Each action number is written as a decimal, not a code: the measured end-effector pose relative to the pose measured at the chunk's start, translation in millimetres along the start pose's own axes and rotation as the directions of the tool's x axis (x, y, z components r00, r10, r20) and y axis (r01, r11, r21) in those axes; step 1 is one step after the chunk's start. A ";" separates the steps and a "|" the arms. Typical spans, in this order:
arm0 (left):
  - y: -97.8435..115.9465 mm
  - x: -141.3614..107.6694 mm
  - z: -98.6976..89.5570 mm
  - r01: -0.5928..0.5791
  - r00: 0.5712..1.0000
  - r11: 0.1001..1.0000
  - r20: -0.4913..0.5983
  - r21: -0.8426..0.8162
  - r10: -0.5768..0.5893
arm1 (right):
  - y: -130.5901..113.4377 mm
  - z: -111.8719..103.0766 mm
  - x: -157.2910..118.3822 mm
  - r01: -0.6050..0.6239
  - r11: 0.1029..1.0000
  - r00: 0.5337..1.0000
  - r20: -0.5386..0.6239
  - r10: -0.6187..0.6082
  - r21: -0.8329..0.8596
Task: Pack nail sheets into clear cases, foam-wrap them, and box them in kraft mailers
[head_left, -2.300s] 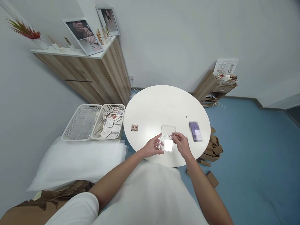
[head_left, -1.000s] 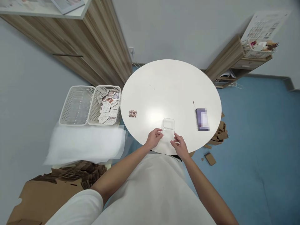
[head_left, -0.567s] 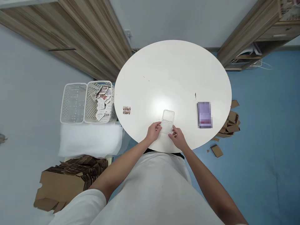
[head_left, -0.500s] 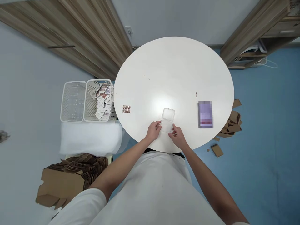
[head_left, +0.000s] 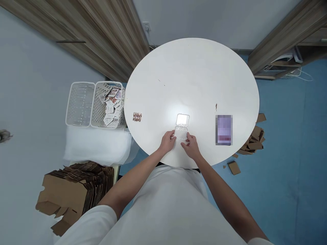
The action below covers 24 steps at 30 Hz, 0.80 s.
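Note:
A small clear plastic box point(head_left: 181, 133) stands near the front edge of the white table, its hinged lid point(head_left: 182, 120) laid back away from me. My left hand point(head_left: 168, 141) grips the box's left side between thumb and fingers. On the opposite side, my right hand point(head_left: 191, 146) holds the right edge with its fingertips, the thumb near the front corner. Nothing can be made out inside the see-through box. To the left lies a set of glossy brown press-on nails point(head_left: 137, 117) in two rows.
A blurred purple item point(head_left: 224, 130) lies to the right on the oval table point(head_left: 194, 68). Left of the table stand a basket of printed cards point(head_left: 122, 102) and a basket with clear plastic pieces point(head_left: 66, 112). Flat cardboard boxes point(head_left: 62, 190) are stacked below; cardboard scraps point(head_left: 252, 141) lie right.
The view has shifted slightly. Both hands still hold the box at its sides, and the raised lid now catches a bright reflection.

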<state>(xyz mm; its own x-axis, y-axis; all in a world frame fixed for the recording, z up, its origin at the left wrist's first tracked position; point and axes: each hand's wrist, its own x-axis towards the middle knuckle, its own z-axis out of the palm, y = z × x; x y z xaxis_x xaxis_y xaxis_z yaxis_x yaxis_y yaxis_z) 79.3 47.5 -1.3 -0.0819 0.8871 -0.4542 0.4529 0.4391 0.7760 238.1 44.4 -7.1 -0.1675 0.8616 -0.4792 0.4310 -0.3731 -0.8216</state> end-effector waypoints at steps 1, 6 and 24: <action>0.5 0.6 -0.1 -0.003 1.000 1.000 0.000 0.014 0.003 | -0.5 -0.4 0.7 -0.003 1.000 1.000 0.007 0.003 -0.003; 2.4 5.3 -2.2 -0.030 0.999 0.996 0.019 0.081 0.028 | -4.6 -2.5 4.5 -0.025 0.999 0.999 0.042 0.027 -0.041; -23.3 -0.7 -37.6 -0.104 0.984 0.989 0.153 0.108 0.087 | -0.5 18.8 -20.8 -0.037 0.985 0.979 -0.202 0.003 -0.167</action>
<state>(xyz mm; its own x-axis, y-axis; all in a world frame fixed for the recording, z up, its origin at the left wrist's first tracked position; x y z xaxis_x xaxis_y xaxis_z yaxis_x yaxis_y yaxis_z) 35.4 42.0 -2.6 0.0943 0.8899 -0.4464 0.5524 0.3262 0.7671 224.7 20.2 -2.5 0.0166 0.9125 -0.4088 0.5788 -0.3422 -0.7402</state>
